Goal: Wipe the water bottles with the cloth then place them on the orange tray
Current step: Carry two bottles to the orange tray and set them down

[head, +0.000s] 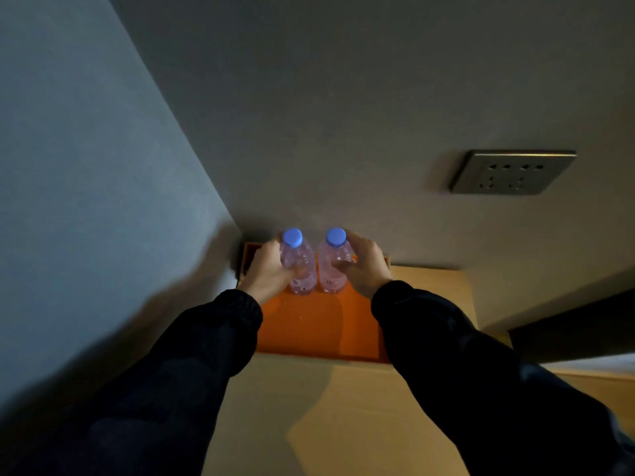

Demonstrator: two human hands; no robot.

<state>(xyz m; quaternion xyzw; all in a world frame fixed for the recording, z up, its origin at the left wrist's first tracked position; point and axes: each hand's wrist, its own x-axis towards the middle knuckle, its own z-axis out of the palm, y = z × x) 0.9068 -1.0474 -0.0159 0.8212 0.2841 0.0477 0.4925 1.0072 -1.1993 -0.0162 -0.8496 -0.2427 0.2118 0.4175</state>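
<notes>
Two clear water bottles with blue caps stand upright side by side at the far end of the orange tray point(309, 328). My left hand point(269, 269) wraps the left bottle point(299, 262) from its left side. My right hand point(360, 266) holds the right bottle point(331, 266) from its right side, fingers curled around its body. Both arms are in black sleeves. No cloth shows in this view.
The tray lies on a light wooden tabletop point(343, 407) pushed into a corner of grey walls. A metal socket plate point(512, 171) is set in the right-hand wall. A dark ledge point(577, 331) runs at the right.
</notes>
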